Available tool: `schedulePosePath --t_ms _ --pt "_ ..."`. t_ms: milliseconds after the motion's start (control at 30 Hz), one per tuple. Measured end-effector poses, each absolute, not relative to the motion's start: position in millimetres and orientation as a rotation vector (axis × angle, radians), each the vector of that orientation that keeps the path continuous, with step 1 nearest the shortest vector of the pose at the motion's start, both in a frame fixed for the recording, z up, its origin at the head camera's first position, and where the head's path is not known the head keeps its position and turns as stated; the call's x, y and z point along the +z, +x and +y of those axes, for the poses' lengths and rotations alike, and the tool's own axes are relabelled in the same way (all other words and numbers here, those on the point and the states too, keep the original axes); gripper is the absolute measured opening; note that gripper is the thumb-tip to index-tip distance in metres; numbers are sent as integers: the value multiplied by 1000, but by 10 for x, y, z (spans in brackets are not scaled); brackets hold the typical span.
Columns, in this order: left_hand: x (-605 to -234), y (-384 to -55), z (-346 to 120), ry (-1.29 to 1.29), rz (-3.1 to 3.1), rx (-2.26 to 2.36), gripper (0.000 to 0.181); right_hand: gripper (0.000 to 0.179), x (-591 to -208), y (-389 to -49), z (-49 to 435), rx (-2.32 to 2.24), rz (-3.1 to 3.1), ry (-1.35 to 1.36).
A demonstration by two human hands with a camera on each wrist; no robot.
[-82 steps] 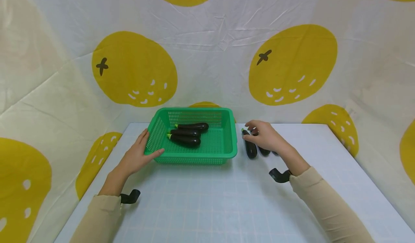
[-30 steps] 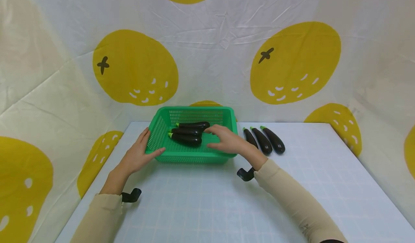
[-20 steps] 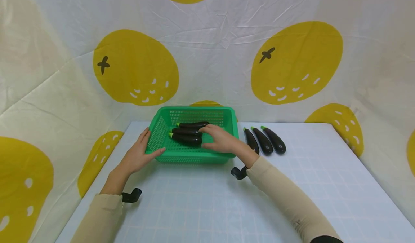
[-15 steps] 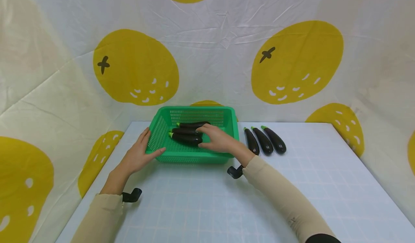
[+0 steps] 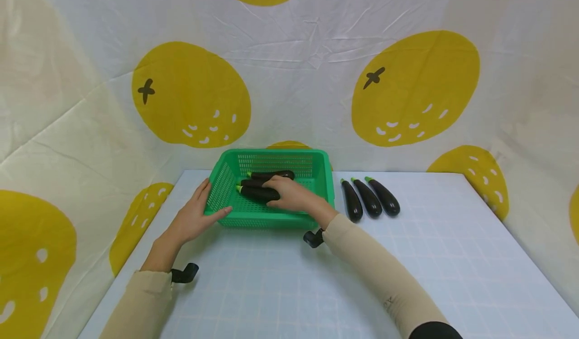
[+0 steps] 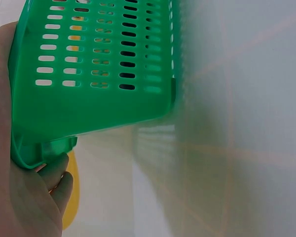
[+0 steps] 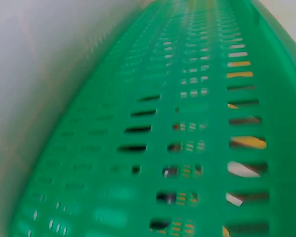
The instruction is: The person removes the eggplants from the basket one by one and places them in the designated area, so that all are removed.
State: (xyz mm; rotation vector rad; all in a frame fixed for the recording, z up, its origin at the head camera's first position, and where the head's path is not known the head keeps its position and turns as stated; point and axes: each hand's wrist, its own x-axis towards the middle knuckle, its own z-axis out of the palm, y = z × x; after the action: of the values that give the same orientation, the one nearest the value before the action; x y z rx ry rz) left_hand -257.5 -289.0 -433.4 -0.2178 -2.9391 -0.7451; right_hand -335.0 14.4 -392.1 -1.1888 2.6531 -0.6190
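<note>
A green perforated plastic basket (image 5: pixel 267 223) stands at the back of the table with three dark eggplants inside. Over the blunt end of the front eggplant (image 5: pixel 254 193) my right hand (image 5: pixel 289 194) bends, fingers on the far side and thumb on the near side. Those fingers partly cover the middle eggplant (image 5: pixel 250 182); the back eggplant (image 5: pixel 271 174) lies behind. My left hand (image 5: pixel 192 219) holds the basket's near left corner. In the left wrist view its fingertips curl under the basket rim (image 6: pixel 19 143). The right wrist view shows the basket wall (image 7: pixel 197 148) and no hand.
Right of the basket lie three more eggplants side by side on the table: a left one (image 5: pixel 352 201), a middle one (image 5: pixel 367 198) and a right one (image 5: pixel 383 196). A white cloth (image 5: pixel 307 102) with yellow fruit prints hangs behind the table.
My right hand has moved left from the eggplants on the table into the basket and now grips the front eggplant. My left hand has stayed at the basket corner.
</note>
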Motion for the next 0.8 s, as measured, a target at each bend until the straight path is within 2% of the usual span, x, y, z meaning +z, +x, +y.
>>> schedulePosePath --t_ms 800 --pt "-4300 -2566 -2874 -209 -2949 -733 110 61 -4040 -3378 -214 -418 2665 -1138"
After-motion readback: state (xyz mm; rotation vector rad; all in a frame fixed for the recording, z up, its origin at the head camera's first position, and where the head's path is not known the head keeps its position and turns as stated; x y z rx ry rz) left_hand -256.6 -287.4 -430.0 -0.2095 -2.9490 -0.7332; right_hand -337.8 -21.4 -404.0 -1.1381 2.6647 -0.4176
